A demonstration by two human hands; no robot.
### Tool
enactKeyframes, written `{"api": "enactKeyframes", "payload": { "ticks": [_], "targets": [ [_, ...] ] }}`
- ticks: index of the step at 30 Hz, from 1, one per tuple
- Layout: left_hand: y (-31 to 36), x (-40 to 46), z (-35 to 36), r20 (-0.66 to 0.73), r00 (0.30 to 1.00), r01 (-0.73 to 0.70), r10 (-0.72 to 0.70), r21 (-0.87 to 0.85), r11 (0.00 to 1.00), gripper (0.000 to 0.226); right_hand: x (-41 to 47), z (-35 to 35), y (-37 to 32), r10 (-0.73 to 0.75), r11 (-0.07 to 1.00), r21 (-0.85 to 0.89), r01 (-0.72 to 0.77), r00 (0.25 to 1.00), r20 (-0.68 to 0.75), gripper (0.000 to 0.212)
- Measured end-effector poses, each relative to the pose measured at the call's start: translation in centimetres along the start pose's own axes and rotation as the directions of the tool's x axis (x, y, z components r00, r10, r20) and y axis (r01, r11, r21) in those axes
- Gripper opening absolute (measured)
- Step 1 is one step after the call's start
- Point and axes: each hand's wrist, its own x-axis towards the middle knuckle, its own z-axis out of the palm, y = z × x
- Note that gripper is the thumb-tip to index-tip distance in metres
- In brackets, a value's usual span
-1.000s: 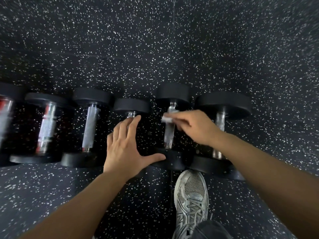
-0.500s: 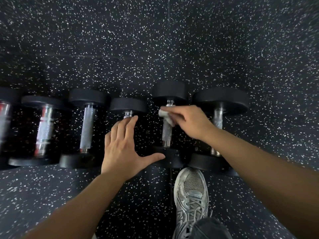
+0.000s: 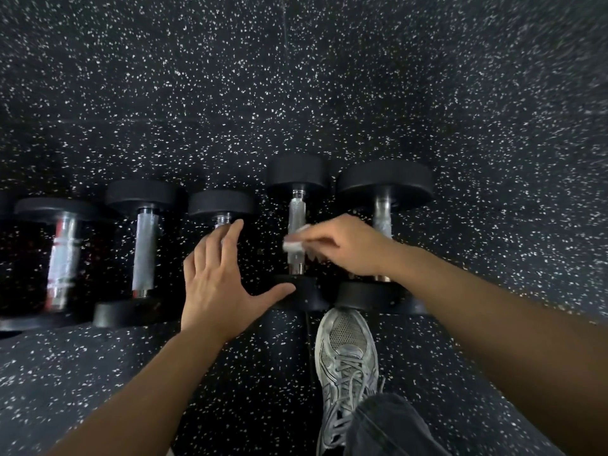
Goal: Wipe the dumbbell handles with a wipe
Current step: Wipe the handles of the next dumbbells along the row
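Several black dumbbells with silver handles lie in a row on the speckled floor. My right hand [image 3: 348, 246] pinches a small white wipe [image 3: 293, 242] against the lower half of the handle [image 3: 297, 213] of the second dumbbell from the right. My left hand [image 3: 220, 278] lies flat with its fingers spread over the dumbbell to the left [image 3: 222, 205], hiding most of that handle; its thumb reaches toward the wiped dumbbell's near weight [image 3: 302, 291]. The rightmost dumbbell [image 3: 385, 182] sits partly behind my right wrist.
Two more dumbbells [image 3: 144, 245] [image 3: 64, 258] lie further left. My grey sneaker [image 3: 347, 360] and dark trouser leg stand just in front of the right-hand dumbbells. Black rubber flooring with white flecks [image 3: 296, 77] stretches beyond the row.
My right hand has slid the wipe down the handle, from its far end toward the near end. My left hand has stayed flat on the neighbouring dumbbell.
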Motion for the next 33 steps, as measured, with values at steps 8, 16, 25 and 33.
{"api": "enactKeyframes", "payload": {
  "ticks": [8,16,25,33],
  "targets": [
    [5.4,0.4,1.1,0.041,0.973,-0.224,0.228,-0.092,0.970,0.127,-6.3,-5.1,4.7,0.160,0.976,0.199,-0.093,0.923,-0.350,0.037],
    [8.3,0.7,3.3,0.110,0.957,-0.255,0.268,-0.117,0.960,0.131,-6.9,-4.7,7.9,0.224,0.970,-0.011,-0.245,0.903,-0.367,0.035],
    [10.3,0.7,4.0,0.101,0.952,-0.281,0.290,-0.092,0.955,0.134,-10.1,-4.2,8.0,0.207,0.970,-0.157,-0.186,0.969,0.131,0.032],
    [15.4,0.3,5.0,0.094,0.943,-0.302,0.320,-0.167,0.939,0.134,-8.8,-6.1,9.6,0.226,0.925,-0.224,-0.307,0.918,-0.325,0.040]
  ]
}}
